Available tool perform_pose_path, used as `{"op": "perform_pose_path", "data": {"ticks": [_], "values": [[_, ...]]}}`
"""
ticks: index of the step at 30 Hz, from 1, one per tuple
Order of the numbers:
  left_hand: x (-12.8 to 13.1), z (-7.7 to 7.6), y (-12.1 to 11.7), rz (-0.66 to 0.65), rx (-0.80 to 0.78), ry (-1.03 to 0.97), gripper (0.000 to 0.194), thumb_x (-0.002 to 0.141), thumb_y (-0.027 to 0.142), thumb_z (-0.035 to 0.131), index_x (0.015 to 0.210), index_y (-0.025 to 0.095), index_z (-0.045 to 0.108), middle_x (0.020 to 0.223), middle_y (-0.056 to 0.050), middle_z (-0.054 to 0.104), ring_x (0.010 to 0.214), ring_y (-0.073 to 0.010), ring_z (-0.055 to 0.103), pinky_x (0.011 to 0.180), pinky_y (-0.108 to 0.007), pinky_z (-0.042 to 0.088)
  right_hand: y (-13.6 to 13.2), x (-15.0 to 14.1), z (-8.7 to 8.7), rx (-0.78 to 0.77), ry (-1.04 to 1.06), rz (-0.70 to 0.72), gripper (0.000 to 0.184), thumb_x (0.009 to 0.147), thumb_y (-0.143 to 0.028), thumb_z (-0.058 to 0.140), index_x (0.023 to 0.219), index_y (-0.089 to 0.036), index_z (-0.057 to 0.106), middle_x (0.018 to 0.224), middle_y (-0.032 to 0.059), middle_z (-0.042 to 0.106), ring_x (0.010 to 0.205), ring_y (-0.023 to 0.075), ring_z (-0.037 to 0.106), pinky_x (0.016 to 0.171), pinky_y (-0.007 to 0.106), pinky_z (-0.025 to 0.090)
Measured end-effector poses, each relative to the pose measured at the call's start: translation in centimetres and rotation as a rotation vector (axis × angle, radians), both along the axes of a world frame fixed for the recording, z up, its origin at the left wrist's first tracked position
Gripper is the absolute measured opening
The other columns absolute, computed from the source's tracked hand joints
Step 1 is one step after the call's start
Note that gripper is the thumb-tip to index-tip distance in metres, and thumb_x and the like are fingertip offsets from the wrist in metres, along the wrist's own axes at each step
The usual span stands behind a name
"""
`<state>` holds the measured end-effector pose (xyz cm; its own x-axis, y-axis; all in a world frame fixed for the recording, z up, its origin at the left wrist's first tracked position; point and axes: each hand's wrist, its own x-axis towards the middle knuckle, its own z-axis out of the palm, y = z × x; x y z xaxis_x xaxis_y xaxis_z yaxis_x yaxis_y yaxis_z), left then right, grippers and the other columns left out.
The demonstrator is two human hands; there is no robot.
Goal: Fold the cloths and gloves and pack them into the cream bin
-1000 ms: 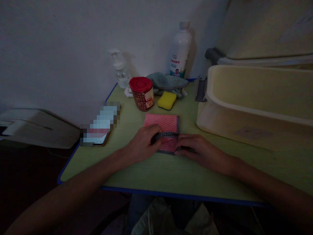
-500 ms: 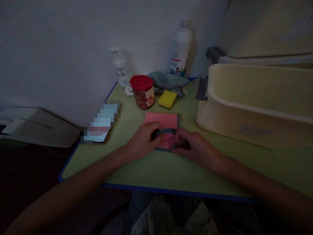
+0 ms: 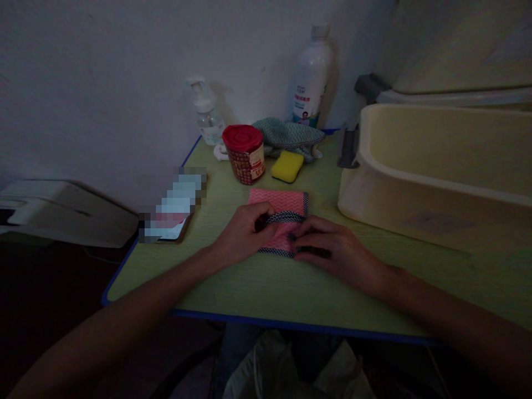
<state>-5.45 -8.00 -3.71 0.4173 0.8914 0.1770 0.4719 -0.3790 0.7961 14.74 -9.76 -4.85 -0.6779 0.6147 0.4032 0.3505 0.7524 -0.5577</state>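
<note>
A pink cleaning cloth (image 3: pixel 276 197) with black-and-white checked edging lies folded on the table in front of me. My left hand (image 3: pixel 239 233) is closed on its left side, with thumb and forefinger pinching the raised edge of the upper layer. At the right side, my right hand (image 3: pixel 343 246) has its fingertips on the checked border and the thumb low near the front corner. A gap shows between that thumb and the fingers, while a bit of edging sits at the fingertips. Part of the cloth is hidden behind both hands.
Behind the cloth are a yellow sponge (image 3: pixel 287 167), a red container (image 3: pixel 244 155), a crumpled grey-green cloth (image 3: pixel 286 136), a pump bottle (image 3: pixel 210 124) and a tall white bottle (image 3: pixel 313 72). A phone (image 3: pixel 174 208) lies left; a cream bin (image 3: pixel 415 194) stands right. The table (image 3: pixel 249 293) has blue edging.
My right hand's fingers have loosened and spread slightly at the cloth's right edge. My left hand keeps its pinch. The whole view has shifted a little.
</note>
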Motion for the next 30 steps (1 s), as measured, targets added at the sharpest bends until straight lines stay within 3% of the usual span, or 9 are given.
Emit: {"op": "perform_pose_path", "data": {"ticks": [6,11,14,17,23,27,30], "values": [[-0.2,0.3,-0.4,-0.058,0.348,0.090,0.009,0.080,0.016,0.047,0.072,0.015,0.050,0.064,0.002,0.052,0.056,-0.0087,0.047,0.053,-0.020,0.039,0.1,0.0,0.0,0.067,-0.036,0.084,0.024,0.093,-0.019,0.043,0.095,-0.016,0.066,0.095,0.0057,0.067,0.094,0.0132,0.062,0.082,0.027,0.055],[-0.4,0.5,-0.5,-0.247,0.560,0.113,0.006,0.081,0.010,0.050,0.081,0.014,0.054,0.078,-0.004,0.061,0.076,-0.0133,0.057,0.067,-0.024,0.048,-0.2,0.7,0.7,0.210,-0.154,0.110,0.035,0.096,-0.014,0.032,0.106,-0.016,0.065,0.098,0.0062,0.070,0.093,0.0133,0.064,0.090,0.031,0.053],[-0.4,0.4,-0.5,-0.313,0.578,0.157,0.007,0.082,0.009,0.050,0.083,0.013,0.056,0.079,-0.005,0.061,0.077,-0.0141,0.057,0.068,-0.024,0.049,-0.2,1.1,1.1,0.405,-0.241,0.119,0.029,0.093,-0.012,0.039,0.109,-0.009,0.063,0.099,0.0086,0.070,0.093,0.0165,0.063,0.085,0.033,0.055],[-0.4,0.2,-0.6,-0.348,0.585,0.194,0.009,0.083,0.009,0.049,0.083,0.012,0.057,0.079,-0.006,0.061,0.075,-0.0140,0.057,0.066,-0.023,0.049,-0.1,1.2,1.2,0.471,-0.261,0.109,0.027,0.093,-0.012,0.041,0.106,-0.009,0.065,0.098,0.0079,0.071,0.089,0.0167,0.063,0.079,0.031,0.057],[-0.5,-0.2,-0.7,-0.393,0.619,0.231,0.010,0.084,0.011,0.049,0.086,0.012,0.058,0.086,-0.007,0.061,0.079,-0.0148,0.058,0.068,-0.025,0.049,-0.2,1.2,1.4,0.470,-0.287,0.114,0.029,0.093,-0.012,0.040,0.088,-0.009,0.069,0.090,0.0070,0.071,0.088,0.0187,0.061,0.076,0.031,0.056],[-0.5,-0.5,-0.7,-0.453,0.568,0.274,0.010,0.084,0.012,0.050,0.086,0.012,0.059,0.090,-0.008,0.060,0.083,-0.0156,0.057,0.073,-0.026,0.050,-0.3,1.3,1.8,0.382,-0.287,0.111,0.029,0.092,-0.013,0.041,0.085,-0.011,0.068,0.089,0.0048,0.071,0.085,0.0172,0.059,0.075,0.029,0.054],[-0.5,-0.6,-0.7,-0.474,0.539,0.293,0.010,0.084,0.013,0.050,0.087,0.013,0.059,0.092,-0.008,0.059,0.085,-0.0158,0.057,0.074,-0.027,0.049,-0.2,1.5,1.9,0.406,-0.312,0.118,0.029,0.093,-0.013,0.040,0.084,-0.012,0.068,0.091,0.0062,0.069,0.085,0.0178,0.058,0.074,0.030,0.053]]}}
